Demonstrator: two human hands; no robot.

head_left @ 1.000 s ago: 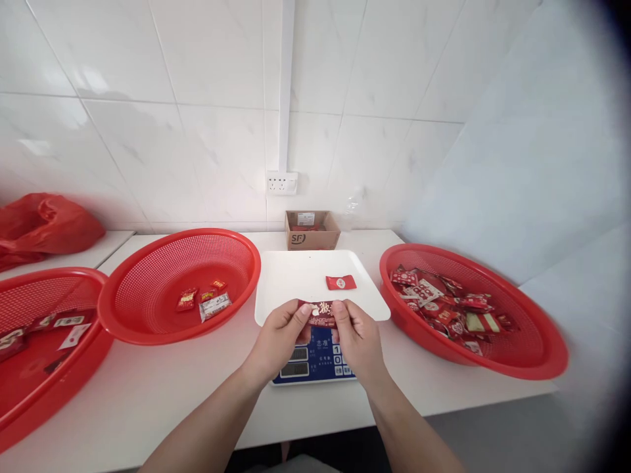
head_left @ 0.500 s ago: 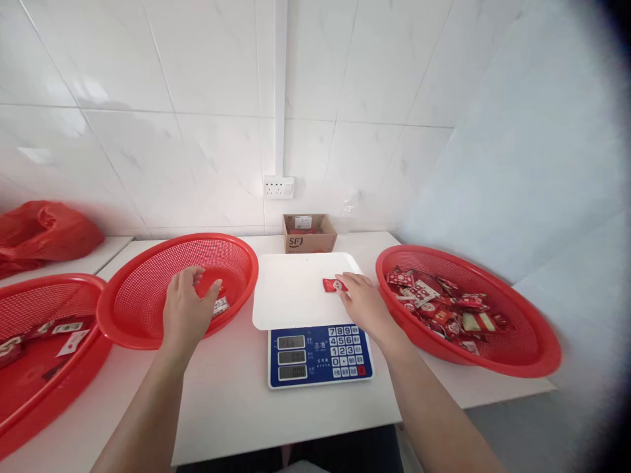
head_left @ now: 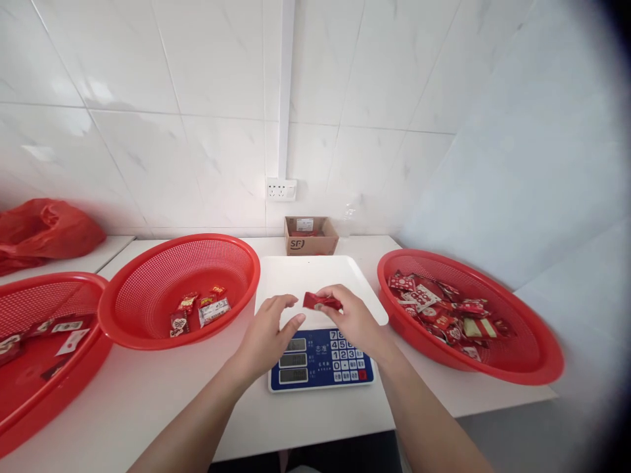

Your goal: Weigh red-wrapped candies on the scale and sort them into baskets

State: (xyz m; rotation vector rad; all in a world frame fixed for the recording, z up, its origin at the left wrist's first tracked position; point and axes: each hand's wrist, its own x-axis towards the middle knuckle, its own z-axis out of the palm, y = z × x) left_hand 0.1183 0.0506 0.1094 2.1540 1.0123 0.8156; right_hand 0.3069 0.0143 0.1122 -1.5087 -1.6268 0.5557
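Observation:
Pinched in the fingers of my right hand (head_left: 350,315) is a small red wrapped snack packet (head_left: 315,301), held above the front part of the white weighing pan (head_left: 276,276). My left hand (head_left: 270,332) is open, thumb and fingers apart, with nothing between them. It hovers just left of the packet, over the front left corner of the scale. Below both hands sits the blue scale panel (head_left: 323,358) with its displays and number keys, partly covered by the hands. Several small packets (head_left: 214,312) lie in the middle red basket (head_left: 180,256) on the left.
A red basket (head_left: 537,361) with many wrapped packets (head_left: 438,315) stands at the right. Another red basket (head_left: 64,368) with a few packets is at the far left, near a red plastic bag (head_left: 49,230). Behind the scale is a small cardboard box (head_left: 310,246), below a wall socket (head_left: 280,190).
My left hand has moved right, from over the middle basket to the scale. My right hand has lifted the red packet from the pan and brought it left and nearer.

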